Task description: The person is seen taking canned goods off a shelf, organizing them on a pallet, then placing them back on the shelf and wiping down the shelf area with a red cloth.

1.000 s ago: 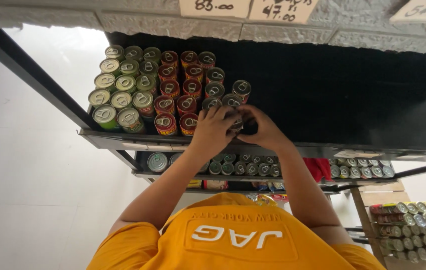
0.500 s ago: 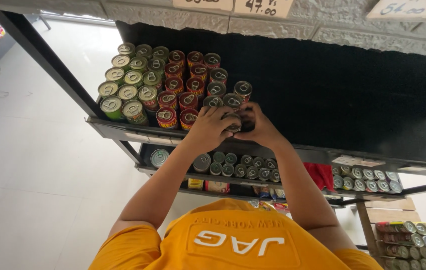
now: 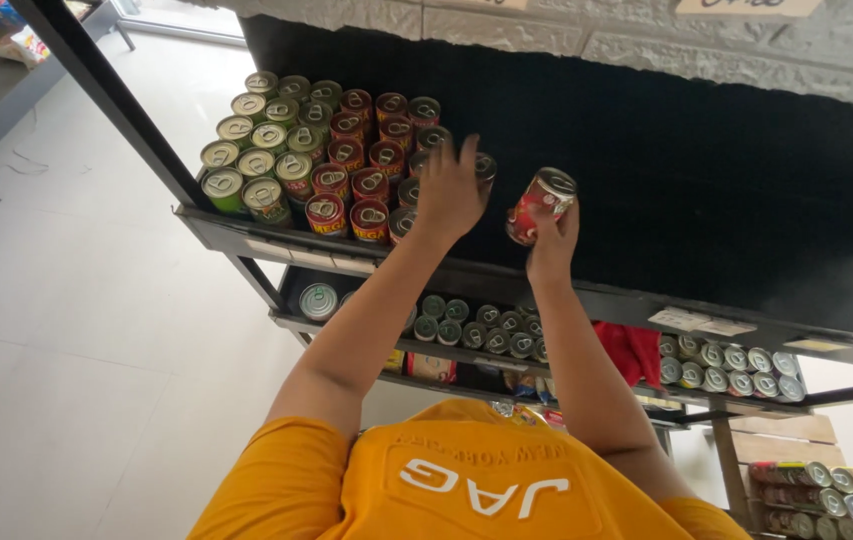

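Observation:
My right hand [image 3: 552, 238] grips a red can [image 3: 538, 204] with a silver pull-tab lid, tilted and held just in front of the black shelf [image 3: 586, 290]. To its left my left hand [image 3: 451, 190] has its fingers spread and rests against the right end of the stacked cans. That stack has red-labelled cans [image 3: 366, 165] on the right and green-labelled cans [image 3: 256, 150] on the left. The cans under my left palm are hidden.
The shelf's right part is bare black. A lower shelf holds rows of small silver-lidded cans [image 3: 476, 325] and a red packet [image 3: 634, 350]. More cans [image 3: 826, 490] sit at the bottom right. White tiled floor [image 3: 66, 330] lies to the left.
Both hands were together on a can at the stack's right end. Now my right hand has pulled a red can away to the right, and my left hand has opened over the stack.

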